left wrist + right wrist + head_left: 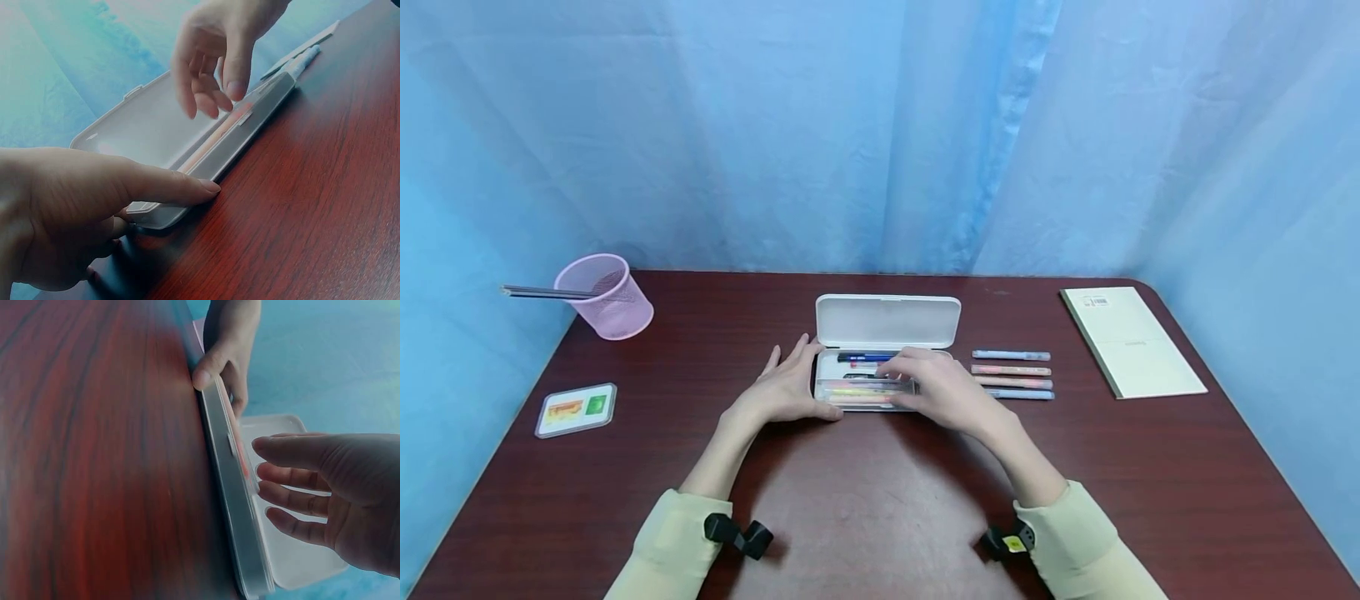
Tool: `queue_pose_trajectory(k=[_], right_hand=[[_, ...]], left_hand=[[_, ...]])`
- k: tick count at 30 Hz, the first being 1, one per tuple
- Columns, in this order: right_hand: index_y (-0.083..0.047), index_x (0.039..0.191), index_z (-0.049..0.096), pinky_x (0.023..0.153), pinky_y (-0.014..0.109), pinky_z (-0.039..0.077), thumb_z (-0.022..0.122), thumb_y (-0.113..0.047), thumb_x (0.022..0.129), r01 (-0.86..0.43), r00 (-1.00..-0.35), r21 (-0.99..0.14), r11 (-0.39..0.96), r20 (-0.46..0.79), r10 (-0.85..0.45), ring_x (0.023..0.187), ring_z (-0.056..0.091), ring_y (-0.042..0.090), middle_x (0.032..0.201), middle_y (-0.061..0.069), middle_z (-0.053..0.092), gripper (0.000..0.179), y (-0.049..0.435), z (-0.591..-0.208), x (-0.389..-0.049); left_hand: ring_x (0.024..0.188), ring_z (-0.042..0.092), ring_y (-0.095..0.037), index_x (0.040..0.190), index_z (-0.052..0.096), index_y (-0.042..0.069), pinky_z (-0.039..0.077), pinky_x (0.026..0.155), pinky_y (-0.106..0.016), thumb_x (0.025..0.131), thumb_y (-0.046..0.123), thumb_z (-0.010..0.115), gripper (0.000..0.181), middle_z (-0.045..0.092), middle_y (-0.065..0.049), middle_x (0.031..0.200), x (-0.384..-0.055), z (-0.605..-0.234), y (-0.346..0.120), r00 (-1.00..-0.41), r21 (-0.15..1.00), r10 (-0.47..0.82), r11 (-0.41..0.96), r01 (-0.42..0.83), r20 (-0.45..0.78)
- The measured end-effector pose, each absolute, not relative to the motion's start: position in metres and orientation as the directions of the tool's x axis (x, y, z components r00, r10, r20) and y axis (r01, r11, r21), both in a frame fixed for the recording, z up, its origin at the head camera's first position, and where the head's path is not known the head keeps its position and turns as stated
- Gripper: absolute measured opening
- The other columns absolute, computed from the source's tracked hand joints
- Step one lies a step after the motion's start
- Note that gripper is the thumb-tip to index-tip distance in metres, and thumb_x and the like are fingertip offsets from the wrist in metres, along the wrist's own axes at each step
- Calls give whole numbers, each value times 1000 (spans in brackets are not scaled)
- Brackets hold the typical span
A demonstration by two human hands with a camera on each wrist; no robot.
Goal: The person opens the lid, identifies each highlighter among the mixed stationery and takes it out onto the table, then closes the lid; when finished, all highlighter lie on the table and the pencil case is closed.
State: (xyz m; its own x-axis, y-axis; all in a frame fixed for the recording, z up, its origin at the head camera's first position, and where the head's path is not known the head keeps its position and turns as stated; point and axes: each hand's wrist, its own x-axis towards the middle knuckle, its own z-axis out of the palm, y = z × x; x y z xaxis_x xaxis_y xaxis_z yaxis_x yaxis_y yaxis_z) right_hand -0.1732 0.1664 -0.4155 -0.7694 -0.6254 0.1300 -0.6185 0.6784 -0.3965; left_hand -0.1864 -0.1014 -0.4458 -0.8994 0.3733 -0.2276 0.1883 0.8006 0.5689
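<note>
- Here's the pencil case [828, 367], out toward the desk's [865, 517] far edge, about midway between left and right edges, its lid [887, 322] tipped back on the far side.
- Left hand [784, 392] is on the case's left end: fingers spread wide, thumb pressing the near left corner.
- Right hand [936, 387] hovers over the case's right half, fingers loosely bent and apart from the thumb, nothing visible in its grasp; whether a fingertip touches the contents, I cannot tell.
- Inside, a dark blue pen [862, 357] lies toward the lid, with coloured pens [861, 397] along the near side.
- Just right of the case, four pens [1011, 370] lie in a row, two blue outside, two pinkish between.
- Over by the desk's far right corner, a pale notebook [1135, 342].
- Far left corner: a pink mesh cup [619, 315], thin sticks [538, 292] poking out past the left edge.
- Nearer along that left edge, a flat white box [576, 410] with orange and green patches.
</note>
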Motion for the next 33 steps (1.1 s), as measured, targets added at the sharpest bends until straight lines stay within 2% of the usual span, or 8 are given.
queue_pose_trajectory(k=[9, 20, 33], right_hand=[[-23, 112, 76, 81, 34, 56, 79, -20, 90, -655, -745, -324, 683, 129, -654, 94, 67, 12, 103, -6, 70, 22, 156, -423, -172], [-24, 105, 78, 78, 32, 54, 76, -21, 94, -647, -750, -322, 691, 109, -652, 89, 65, 10, 98, -9, 70, 11, 155, -422, -170], [-25, 104, 78, 79, 31, 54, 75, -21, 95, -641, -756, -323, 697, 105, -647, 89, 65, 9, 98, -10, 70, 11, 155, -423, -170]], left_hand=[[162, 13, -35, 158, 29, 6, 1, 131, -61, 76, 47, 86, 109, 19, -21, 171, -185, -445, -101, -900, 568, 371, 802, 185, -230], [162, 13, -36, 158, 29, 7, 1, 131, -62, 75, 48, 86, 109, 20, -22, 171, -186, -445, -101, -902, 566, 370, 802, 190, -223], [162, 14, -36, 158, 29, 5, 2, 131, -63, 76, 48, 86, 109, 21, -22, 171, -188, -446, -101, -901, 559, 373, 806, 196, -222]])
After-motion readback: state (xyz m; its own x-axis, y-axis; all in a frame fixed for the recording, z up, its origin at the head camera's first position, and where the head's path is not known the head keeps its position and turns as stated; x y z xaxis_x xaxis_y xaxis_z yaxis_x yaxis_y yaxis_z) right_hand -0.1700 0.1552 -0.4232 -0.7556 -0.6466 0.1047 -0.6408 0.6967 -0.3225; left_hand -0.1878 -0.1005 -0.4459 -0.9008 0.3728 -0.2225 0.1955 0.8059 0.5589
